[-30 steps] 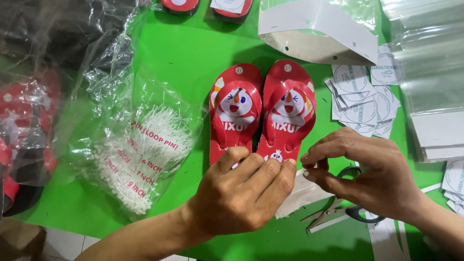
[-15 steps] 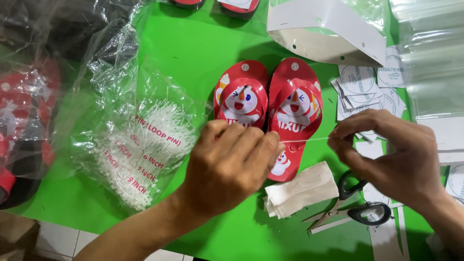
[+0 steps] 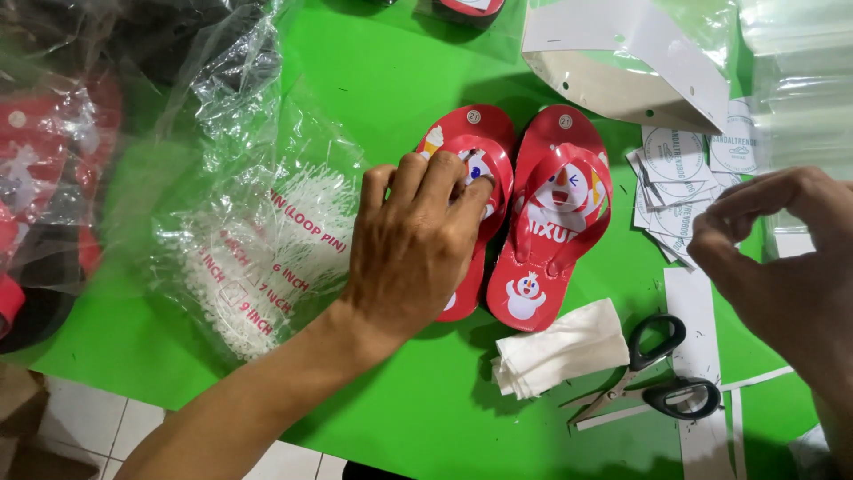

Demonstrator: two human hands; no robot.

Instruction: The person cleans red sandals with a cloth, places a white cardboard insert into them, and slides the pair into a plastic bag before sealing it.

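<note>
From my seat, far left on the green table (image 3: pixel 391 98) is a heap of clear plastic bags (image 3: pixel 62 151) with red shapes inside, then a bag of white loop pins (image 3: pixel 267 258). My left hand (image 3: pixel 418 249) lies flat, fingers spread, on the left sandal (image 3: pixel 466 142) with fingertips at its strap; it presses rather than grips. The right sandal (image 3: pixel 555 231) lies touching it, both soles down, side by side. Below them is a folded white cloth (image 3: pixel 560 348), then scissors (image 3: pixel 662 373) on paper strips. Round paper labels (image 3: pixel 680 178) are stacked just beside the pair. My right hand (image 3: pixel 791 267) hovers above the table edge, thumb and fingers curled close; I cannot tell whether it pinches anything. I judge the pair matched up but unbagged, with no label attached that I can see.
</note>
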